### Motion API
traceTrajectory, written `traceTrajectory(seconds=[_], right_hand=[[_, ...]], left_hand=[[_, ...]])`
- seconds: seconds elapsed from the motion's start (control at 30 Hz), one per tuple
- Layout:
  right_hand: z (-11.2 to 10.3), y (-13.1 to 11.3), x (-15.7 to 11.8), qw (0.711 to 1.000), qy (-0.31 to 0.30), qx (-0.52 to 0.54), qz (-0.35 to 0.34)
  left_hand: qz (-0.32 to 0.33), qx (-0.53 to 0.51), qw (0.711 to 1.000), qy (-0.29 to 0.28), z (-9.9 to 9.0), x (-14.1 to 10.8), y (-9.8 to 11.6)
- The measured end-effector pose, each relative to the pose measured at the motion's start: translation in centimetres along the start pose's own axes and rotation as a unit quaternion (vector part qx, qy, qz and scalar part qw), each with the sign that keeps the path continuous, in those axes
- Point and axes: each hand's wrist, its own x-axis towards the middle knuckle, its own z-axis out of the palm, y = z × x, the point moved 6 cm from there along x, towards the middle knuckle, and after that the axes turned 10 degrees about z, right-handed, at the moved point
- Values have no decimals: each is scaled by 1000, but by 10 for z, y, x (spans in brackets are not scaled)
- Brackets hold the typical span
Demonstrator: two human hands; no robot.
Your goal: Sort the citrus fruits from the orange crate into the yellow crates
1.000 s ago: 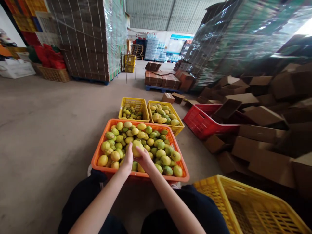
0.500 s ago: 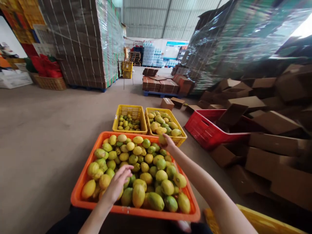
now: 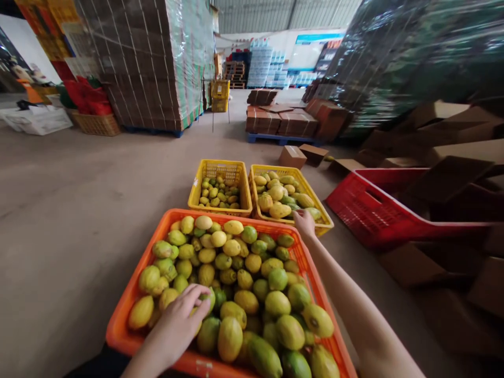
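A large orange crate (image 3: 129,294) full of green and yellow fruit (image 3: 247,302) stands in front of me. Over its left part, my left hand (image 3: 187,312) rests on the fruit with bent fingers, touching a green one. My right hand (image 3: 304,221) is at the near edge of the right yellow crate (image 3: 323,215), which holds larger yellow-green fruit (image 3: 280,210); its fingertips reach in over the rim, and what they may hold is hidden. Beside it, the left yellow crate (image 3: 192,197) holds smaller fruit (image 3: 219,193).
At the right are a red crate (image 3: 362,210) and a pile of open cardboard boxes (image 3: 417,262). Farther back, flattened cartons (image 3: 263,121) lie on a blue pallet (image 3: 279,139). Tall wrapped stacks (image 3: 134,63) stand on both sides. Grey floor (image 3: 86,210) stretches to the left.
My right hand has moved from over the orange crate's far right corner to the right yellow crate; the fruit it held no longer shows in it. My left hand has lowered onto the fruit. The view has shifted.
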Motion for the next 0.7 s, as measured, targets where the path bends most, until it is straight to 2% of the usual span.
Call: traceTrajectory(seconds=[0.1, 0.2, 0.27, 0.37, 0.43, 0.53, 0.7], right_hand=[[-5, 24, -51, 996, -37, -84, 3], [-3, 33, -108, 982, -98, -159, -40], [6, 32, -142, 965, -142, -207, -73], [29, 22, -176, 940, -188, -267, -103], [47, 8, -181, 930, -196, -291, -108], [73, -20, -166, 931, -186, -299, -91], [105, -52, -141, 942, -184, -279, -34]], left_hand=[[25, 17, 999, -27, 0, -5, 9], [39, 71, 996, -23, -3, -10, 13], [44, 149, 988, -15, -6, -15, 14], [60, 302, 951, -35, -7, -27, 14], [63, 352, 929, -90, -3, -37, 10], [44, 342, 925, -158, -1, -47, -1], [-19, 371, 921, -120, -22, -46, -20]])
